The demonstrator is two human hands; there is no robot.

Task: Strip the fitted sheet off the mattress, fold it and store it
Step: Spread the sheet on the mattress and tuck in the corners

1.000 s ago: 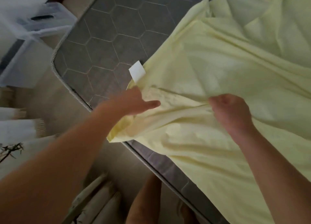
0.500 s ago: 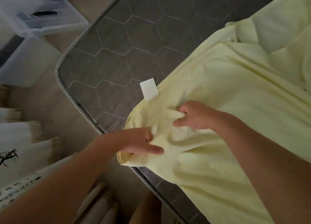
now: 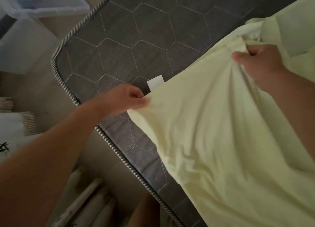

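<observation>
Head view: a grey mattress quilted in a hexagon pattern is seen from above, its rounded corner edged with a twisted cord trim. Much of the quilted top is laid bare at the upper left. A beige floor is seen beside the mattress in dim light.

A translucent plastic storage box is seen at the upper left on the floor side, just beyond the mattress corner; its contents cannot be made out.

The pale yellow fitted sheet is spread over the right and lower part of the mattress, rumpled and partly lifted. A small white tag is seen at its edge, lying on the grey quilting. The sheet's near edge is pinched between thumb and fingers of the left hand. A bunch of the fabric farther up is clenched in the right hand, with folds drawn tight between the two grips.

White rolled or folded items are seen on the floor at the lower left, too blurred to be identified.
</observation>
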